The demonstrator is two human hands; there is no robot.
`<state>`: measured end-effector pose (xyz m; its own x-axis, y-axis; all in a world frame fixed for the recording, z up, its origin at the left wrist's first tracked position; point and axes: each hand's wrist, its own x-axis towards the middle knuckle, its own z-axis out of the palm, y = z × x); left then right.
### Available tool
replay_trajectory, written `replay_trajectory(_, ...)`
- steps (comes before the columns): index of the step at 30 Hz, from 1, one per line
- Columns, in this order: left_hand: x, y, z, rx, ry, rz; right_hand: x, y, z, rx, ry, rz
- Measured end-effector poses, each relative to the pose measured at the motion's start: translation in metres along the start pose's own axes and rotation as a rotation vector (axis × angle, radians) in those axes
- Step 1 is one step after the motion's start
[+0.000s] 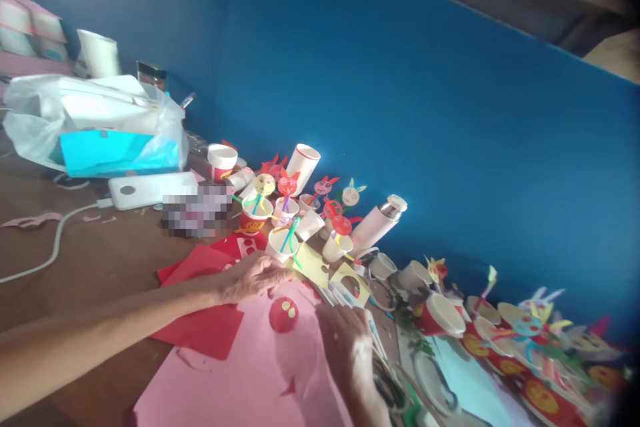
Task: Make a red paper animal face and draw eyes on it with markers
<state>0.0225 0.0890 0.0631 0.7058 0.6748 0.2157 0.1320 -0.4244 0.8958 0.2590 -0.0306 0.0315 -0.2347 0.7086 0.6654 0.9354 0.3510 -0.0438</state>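
Note:
My left hand point(257, 277) reaches over red paper sheets point(200, 307) to the top edge of a pink sheet point(240, 373), its fingers close together; whether anything is between them is too small to tell. Right of the sheet, my right hand point(347, 347) is blurred, its fingers bent down beside some pens point(340, 297). Between the hands, a red paper circle point(283, 315) with two small pale yellow discs lies on the pink sheet. Yellow paper with cut-out holes point(313, 265) lies just above. A white cup point(281, 245) with coloured strips stands behind my left hand.
Paper cups with animal faces stand at the back and right point(443, 313). A pink thermos point(377, 223) leans in view near the blue wall. On the left are a white power bank point(153, 190) with a cable and a plastic bag point(37, 123) around a blue box.

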Motion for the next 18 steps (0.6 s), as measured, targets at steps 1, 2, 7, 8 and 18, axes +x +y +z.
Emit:
replay_trajectory(1,0.001,-0.002,0.000,0.037,-0.011,0.034,0.001,-0.009,0.009,0.023,-0.031,-0.001)
replay_trajectory(2,0.002,-0.003,0.001,0.075,-0.015,0.073,0.002,-0.016,0.017,0.029,-0.055,0.014)
replay_trajectory(7,-0.005,-0.006,0.035,0.233,-0.022,0.314,-0.005,-0.017,0.030,0.107,-0.126,0.062)
replay_trajectory(8,-0.010,-0.008,0.043,0.288,-0.052,0.369,-0.007,-0.015,0.029,0.114,-0.138,0.052)
replay_trajectory(18,-0.086,-0.017,0.081,0.769,-0.034,0.150,-0.017,-0.026,0.032,-0.003,-0.197,-0.064)
